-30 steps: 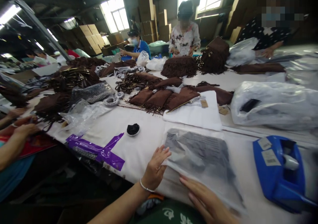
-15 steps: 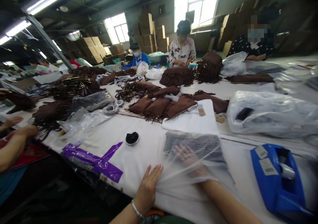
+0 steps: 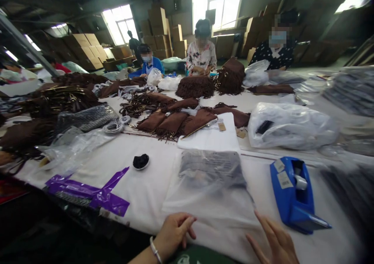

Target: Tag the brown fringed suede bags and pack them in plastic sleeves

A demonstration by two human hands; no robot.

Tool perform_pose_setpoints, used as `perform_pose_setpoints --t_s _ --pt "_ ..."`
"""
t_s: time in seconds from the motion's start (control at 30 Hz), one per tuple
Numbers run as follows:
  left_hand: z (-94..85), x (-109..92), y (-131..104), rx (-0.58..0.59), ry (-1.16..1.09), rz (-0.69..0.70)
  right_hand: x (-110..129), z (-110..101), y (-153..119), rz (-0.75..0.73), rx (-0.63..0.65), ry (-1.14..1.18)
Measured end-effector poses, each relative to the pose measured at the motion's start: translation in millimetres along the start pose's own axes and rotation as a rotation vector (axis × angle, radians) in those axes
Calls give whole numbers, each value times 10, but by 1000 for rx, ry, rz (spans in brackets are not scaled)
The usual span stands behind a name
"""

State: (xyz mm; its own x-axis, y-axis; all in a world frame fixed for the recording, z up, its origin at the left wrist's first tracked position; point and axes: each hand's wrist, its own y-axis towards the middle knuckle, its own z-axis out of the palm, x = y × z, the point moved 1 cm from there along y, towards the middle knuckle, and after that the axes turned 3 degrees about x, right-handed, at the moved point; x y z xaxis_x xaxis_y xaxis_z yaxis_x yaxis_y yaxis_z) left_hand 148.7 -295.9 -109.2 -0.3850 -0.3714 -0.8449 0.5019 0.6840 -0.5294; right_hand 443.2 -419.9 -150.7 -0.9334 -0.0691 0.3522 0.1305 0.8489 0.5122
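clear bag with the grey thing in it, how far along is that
Done: the grey item sits inside the clear bag, flat on the table. In hand: left hand and right hand rest at its open near edge. Left: the mouth looks unsealed; the tape dispenser stands untouched.

On the desk (image 3: 152, 186), a plastic bag (image 3: 210, 190) lies straight ahead with a folded item inside it. The left hand (image 3: 173, 232) rests at the bag's near left corner — the right hand (image 3: 277, 242) sits at its near right edge. A tape dispenser (image 3: 293, 194) stands just right of the bag. A small dish (image 3: 140, 162) lies to the left, a torn wrapper (image 3: 87, 188) further left. Behind the bag — a flat sheet (image 3: 212, 137), then fringed pouches (image 3: 175, 121).
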Motion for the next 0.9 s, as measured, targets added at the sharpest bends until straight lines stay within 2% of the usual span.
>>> perform_pose_setpoints --t_s 0.1,0.17,0.3,0.33,0.4,0.63,0.77,0.9 --pt "335 -259 241 130 143 124 -29 150 213 319 67 171" --pt "512 -428 352 172 311 305 -58 226 297 480 128 313" --pt "729 -638 476 176 740 897 -112 259 252 574 201 435" --pt "761 -654 512 178 824 1002 -118 259 211 582 203 426" --pt "811 -662 608 174 946 1117 -114 272 120 568 194 396" --pt "1024 -720 924 189 1172 1262 58 320 -46 353 116 339" --pt "1164 -805 1029 163 1180 1245 172 248 -79 432 134 421" --pt "1351 -744 1284 256 1213 1129 234 206 -137 570 141 499"
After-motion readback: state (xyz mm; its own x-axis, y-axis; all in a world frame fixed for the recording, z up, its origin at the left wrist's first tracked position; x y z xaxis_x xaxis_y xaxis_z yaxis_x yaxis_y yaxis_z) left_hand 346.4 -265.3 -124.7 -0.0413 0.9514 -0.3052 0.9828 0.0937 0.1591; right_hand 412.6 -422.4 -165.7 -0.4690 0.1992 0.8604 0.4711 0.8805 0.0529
